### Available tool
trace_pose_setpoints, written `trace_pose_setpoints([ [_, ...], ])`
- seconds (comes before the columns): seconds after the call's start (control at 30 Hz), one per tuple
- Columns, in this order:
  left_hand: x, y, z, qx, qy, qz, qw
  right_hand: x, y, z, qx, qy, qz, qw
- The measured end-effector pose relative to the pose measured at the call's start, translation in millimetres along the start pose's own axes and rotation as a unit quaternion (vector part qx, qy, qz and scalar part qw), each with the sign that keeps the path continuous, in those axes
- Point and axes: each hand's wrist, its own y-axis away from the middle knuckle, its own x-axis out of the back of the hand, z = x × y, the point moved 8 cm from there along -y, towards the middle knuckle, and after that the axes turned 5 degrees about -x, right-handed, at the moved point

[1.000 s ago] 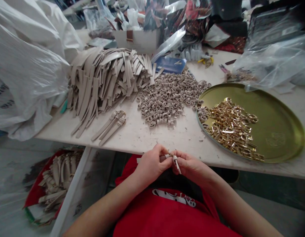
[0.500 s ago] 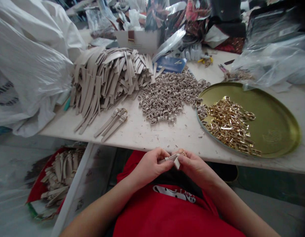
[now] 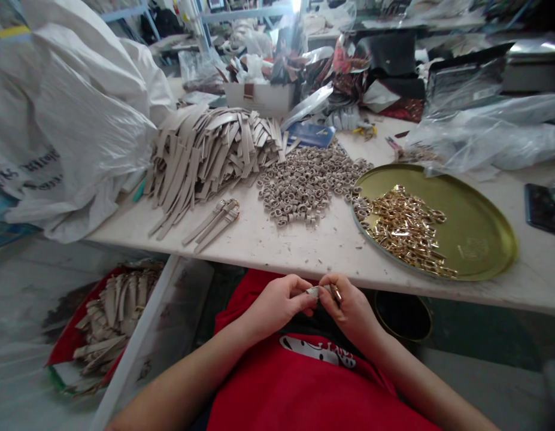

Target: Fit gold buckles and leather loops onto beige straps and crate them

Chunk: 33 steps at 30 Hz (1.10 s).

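My left hand (image 3: 277, 302) and my right hand (image 3: 349, 308) meet just below the table's front edge, over my red shirt. Both are closed in a pinch on one small beige strap (image 3: 314, 291) with a gold buckle at its end. On the table lie a big heap of beige straps (image 3: 209, 149), a few finished straps with buckles (image 3: 214, 220), a pile of small beige loops (image 3: 304, 182), and a round gold tray (image 3: 479, 221) holding gold buckles (image 3: 405, 227).
A large white plastic sack (image 3: 66, 120) fills the left. Clear plastic bags (image 3: 484, 131) and clutter crowd the table's back. A red bin of straps (image 3: 111, 317) sits on the floor at the left. A dark phone (image 3: 544, 206) lies at the right edge.
The view has tilted up and pulled back. The strap's loose end, which hung down between my hands, is now tucked up between my fingertips; both hands stay together.
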Motion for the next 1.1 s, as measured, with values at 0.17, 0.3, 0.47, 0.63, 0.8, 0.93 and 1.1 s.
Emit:
trace_pose_setpoints([
  [0.17,-7.0,2.9,-7.2,0.033,0.000,-0.025,0.999,-10.1,6.0,-6.7,0.025,-0.026,-0.116,0.993],
  [0.3,-7.8,5.8,-3.3,0.019,-0.040,-0.034,0.998,-11.5,8.8,-3.4,0.009,-0.033,-0.144,0.989],
  [0.47,-4.4,7.1,3.3,-0.009,-0.119,-0.044,0.992,-19.5,7.2,4.4,-0.033,-0.145,-0.153,0.977],
  [0.63,-3.8,6.0,-4.5,0.015,-0.095,-0.045,0.994,-18.1,7.8,3.8,0.004,-0.056,-0.154,0.986],
  [0.8,-11.7,5.7,-20.0,0.061,-0.069,-0.064,0.994,-22.9,12.2,5.1,0.014,-0.027,-0.247,0.969],
  [0.93,-10.5,3.5,-21.1,0.047,-0.077,-0.060,0.994,-26.7,8.9,7.0,0.003,-0.053,-0.260,0.964],
  [1.1,-7.0,1.8,-16.5,0.040,-0.063,-0.058,0.996,-24.3,2.7,8.2,-0.004,-0.060,-0.212,0.975],
])
